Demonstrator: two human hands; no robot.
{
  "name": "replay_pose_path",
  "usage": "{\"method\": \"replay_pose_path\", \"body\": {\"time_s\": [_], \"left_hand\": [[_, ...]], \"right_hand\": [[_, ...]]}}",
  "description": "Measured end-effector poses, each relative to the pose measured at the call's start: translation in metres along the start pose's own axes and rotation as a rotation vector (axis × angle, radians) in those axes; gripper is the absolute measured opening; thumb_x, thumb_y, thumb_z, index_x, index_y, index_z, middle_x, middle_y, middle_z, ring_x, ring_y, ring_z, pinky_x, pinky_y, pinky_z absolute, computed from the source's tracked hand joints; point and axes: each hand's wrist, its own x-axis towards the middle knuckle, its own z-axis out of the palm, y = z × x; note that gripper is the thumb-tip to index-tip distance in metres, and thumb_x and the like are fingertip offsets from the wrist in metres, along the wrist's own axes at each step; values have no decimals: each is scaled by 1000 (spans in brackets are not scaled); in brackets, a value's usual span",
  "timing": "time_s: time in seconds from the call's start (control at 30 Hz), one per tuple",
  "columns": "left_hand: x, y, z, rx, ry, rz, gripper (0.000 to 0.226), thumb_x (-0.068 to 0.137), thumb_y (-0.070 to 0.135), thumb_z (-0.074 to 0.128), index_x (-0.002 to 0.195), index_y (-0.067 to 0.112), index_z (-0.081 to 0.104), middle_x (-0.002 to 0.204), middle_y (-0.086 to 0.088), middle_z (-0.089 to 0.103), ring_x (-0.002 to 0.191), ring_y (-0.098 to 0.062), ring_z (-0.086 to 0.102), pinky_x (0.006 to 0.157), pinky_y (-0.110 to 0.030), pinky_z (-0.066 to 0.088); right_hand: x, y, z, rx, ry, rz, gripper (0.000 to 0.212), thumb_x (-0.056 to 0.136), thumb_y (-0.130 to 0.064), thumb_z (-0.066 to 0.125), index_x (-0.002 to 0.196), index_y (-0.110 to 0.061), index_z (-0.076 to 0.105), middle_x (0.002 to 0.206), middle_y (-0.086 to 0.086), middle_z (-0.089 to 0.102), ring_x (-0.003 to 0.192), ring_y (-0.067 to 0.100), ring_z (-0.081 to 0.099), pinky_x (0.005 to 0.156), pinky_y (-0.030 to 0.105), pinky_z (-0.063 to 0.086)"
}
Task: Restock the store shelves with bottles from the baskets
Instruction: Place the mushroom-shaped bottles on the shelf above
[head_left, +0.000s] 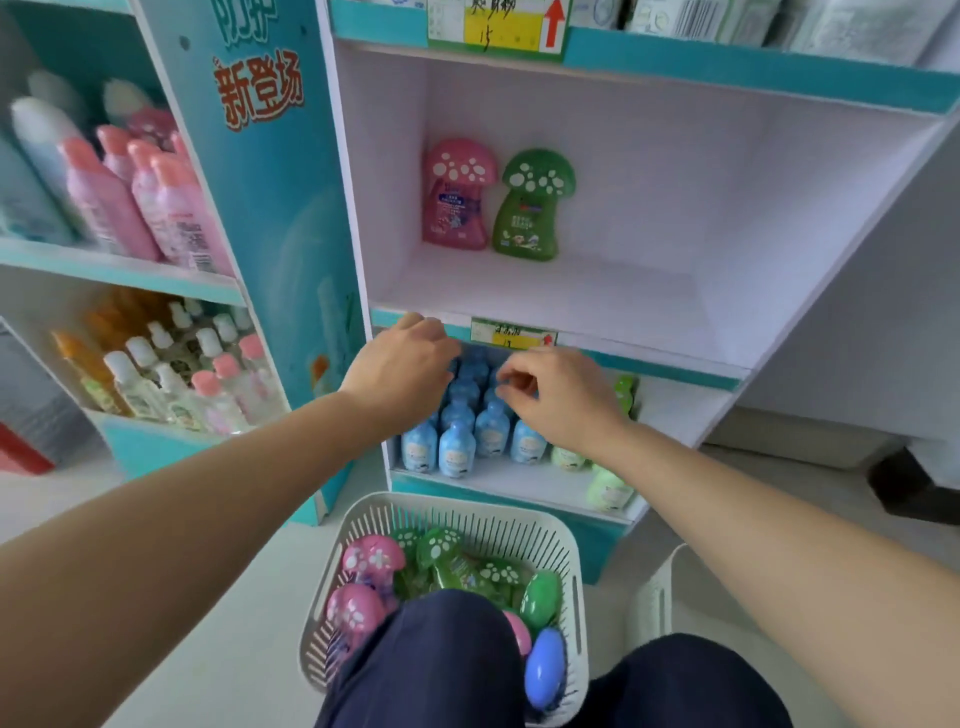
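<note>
On the lower shelf (524, 486): small blue bottles (457, 449) are packed upright in rows at the left, and pale green bottles (608, 488) are stood to their right.
Left hand (402, 364): held in front of the far rows of blue bottles, just under the shelf edge, with its back turned to the camera. The fingers are bent away and hidden, so it cannot be told whether anything is gripped.
Right hand (558, 397): held just to the right, apart from the other hand, over the same rows. The fingers are loosely curled, the thumb is brought close to the forefinger, and nothing is seen held in them.
Price label (511, 335): a yellow and green tag is fixed to the shelf edge, above and between the two hands.
Middle shelf (571, 296): two mushroom-shaped bottles are stood upright side by side at the far wall, a pink bottle (457, 195) at the left and a green bottle (532, 208) at the right.
Basket (519, 525): a white slotted basket is set on the floor, near, in front of the shelving. Pink and green mushroom bottles (439, 551) and one blue piece are heaped in it, and its near side is covered by a knee (441, 660) in dark cloth.
Second basket (654, 597): only a white corner is seen, right of the first.
Left shelving: pink-capped bottles (171, 213) are stood on an upper level, blurred.
</note>
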Motion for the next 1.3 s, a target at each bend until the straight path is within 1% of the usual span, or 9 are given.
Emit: {"method": "replay_pose_path", "body": {"time_s": [0.1, 0.3, 0.5, 0.63, 0.8, 0.9, 1.03, 1.17, 1.3], "left_hand": [[-27, -3, 28, 49, -81, -29, 24, 93, 24, 48, 110, 20, 65, 110, 0, 58, 108, -21, 49, 75, -30, 44], [-73, -30, 101, -1, -383, -168, 21, 91, 28, 54, 107, 19, 63, 108, 1, 58, 109, -20, 50, 84, -38, 51], [-103, -47, 176, -52, -600, -233, 26, 91, 27, 55, 117, 24, 61, 119, 4, 55, 115, -18, 49, 86, -33, 49], [-114, -54, 222, -80, -666, -235, 36, 89, 26, 61, 125, 25, 57, 132, 5, 51, 123, -18, 46, 95, -32, 48], [-124, -63, 263, -85, -758, -213, 54, 84, 20, 66, 134, 26, 45, 132, 2, 51, 124, -20, 45, 100, -34, 46], [-127, -68, 278, -101, -799, -221, 57, 84, 20, 67, 135, 24, 42, 131, -1, 52, 121, -22, 49, 98, -36, 46], [-124, -70, 291, -50, -792, -172, 57, 82, 25, 70, 132, 19, 45, 130, -3, 53, 120, -24, 49, 102, -37, 43], [-119, -72, 293, -19, -791, -119, 54, 80, 31, 70, 129, 20, 49, 127, -2, 53, 120, -24, 47, 104, -41, 41], [-114, -71, 286, -124, -846, -131, 57, 82, 31, 69, 131, 21, 43, 123, -2, 49, 110, -23, 54, 94, -35, 48]], "right_hand": [[-19, 1, 28, -9, -109, 42, 13, 87, -28, 60, 91, -23, 70, 89, -4, 68, 83, 18, 62, 69, 33, 51], [-35, 12, 89, -29, -281, 112, 12, 88, -28, 58, 90, -23, 70, 88, -6, 67, 84, 17, 60, 67, 29, 46], [-43, 30, 167, 10, -460, 195, 14, 88, -31, 59, 94, -23, 69, 95, -4, 69, 89, 19, 62, 75, 34, 52], [-48, 44, 213, 20, -562, 252, 16, 88, -35, 62, 96, -23, 69, 95, -4, 69, 89, 19, 62, 75, 32, 52], [-64, 61, 265, 54, -691, 363, 21, 87, -35, 64, 102, -21, 67, 98, -3, 68, 90, 19, 63, 74, 29, 51], [-69, 69, 289, 43, -778, 443, 33, 87, -39, 62, 113, -20, 62, 109, -2, 65, 98, 21, 61, 75, 29, 49], [-74, 73, 316, 47, -909, 501, 52, 85, -44, 62, 126, -14, 49, 124, 5, 58, 111, 26, 57, 89, 37, 50], [-74, 73, 332, 102, -966, 571, 70, 81, -44, 68, 134, -11, 37, 131, 8, 52, 116, 28, 55, 93, 38, 48], [-74, 79, 332, 63, -971, 601, 69, 71, -42, 78, 125, -9, 50, 124, 7, 54, 110, 25, 55, 87, 33, 48]]}}
